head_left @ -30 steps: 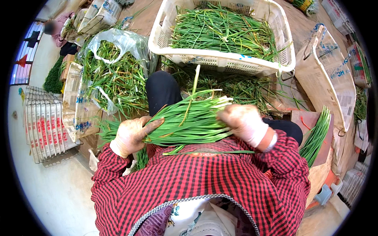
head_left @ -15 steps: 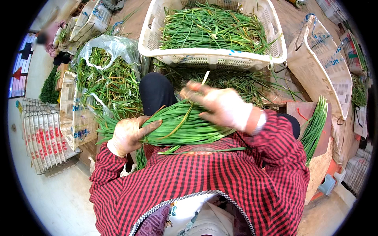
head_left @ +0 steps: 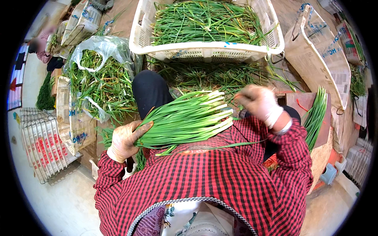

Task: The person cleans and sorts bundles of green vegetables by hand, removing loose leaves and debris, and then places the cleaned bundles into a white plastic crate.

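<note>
White crate (head_left: 204, 49) is perforated plastic; bag (head_left: 104, 49) glossy clear film.

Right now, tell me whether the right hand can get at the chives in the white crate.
Probably yes. The right hand is raised and holds nothing, and the white crate sits just ahead with its top open. Only loose chives on the ground lie between. The left hand holds the bunch.

- bundle of green chives (head_left: 185, 120): long flat green stalks with pale cut ends, gathered tight and lying roughly level across the lap; cut ends fan up to the right; the leafy end sits gripped at the left; one loose blade trails below
</note>
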The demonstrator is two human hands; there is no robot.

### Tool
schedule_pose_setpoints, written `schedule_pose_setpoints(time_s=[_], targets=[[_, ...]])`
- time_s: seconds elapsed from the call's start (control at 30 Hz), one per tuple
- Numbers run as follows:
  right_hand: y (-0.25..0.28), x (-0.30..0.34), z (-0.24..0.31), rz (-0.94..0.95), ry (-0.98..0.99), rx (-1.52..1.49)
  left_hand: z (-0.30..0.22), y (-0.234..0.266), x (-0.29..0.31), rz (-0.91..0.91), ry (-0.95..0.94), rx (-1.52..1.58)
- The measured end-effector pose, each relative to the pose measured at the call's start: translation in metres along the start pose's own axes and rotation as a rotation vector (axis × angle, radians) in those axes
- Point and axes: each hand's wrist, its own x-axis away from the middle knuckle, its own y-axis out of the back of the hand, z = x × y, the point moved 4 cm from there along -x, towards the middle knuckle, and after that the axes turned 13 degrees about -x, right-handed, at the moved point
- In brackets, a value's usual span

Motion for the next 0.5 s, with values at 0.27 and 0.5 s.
schedule_pose_setpoints(time_s=[0.27,0.5], targets=[[-0.053,-0.033,0.017,0.368,-0.09,-0.096,-0.001,0.009,-0.005,0.05,-0.013,-0.062],[-0.025,-0.022,0.018,0.06,0.261,0.162,0.0,-0.004,0.0,0.068,0.068,0.142]])
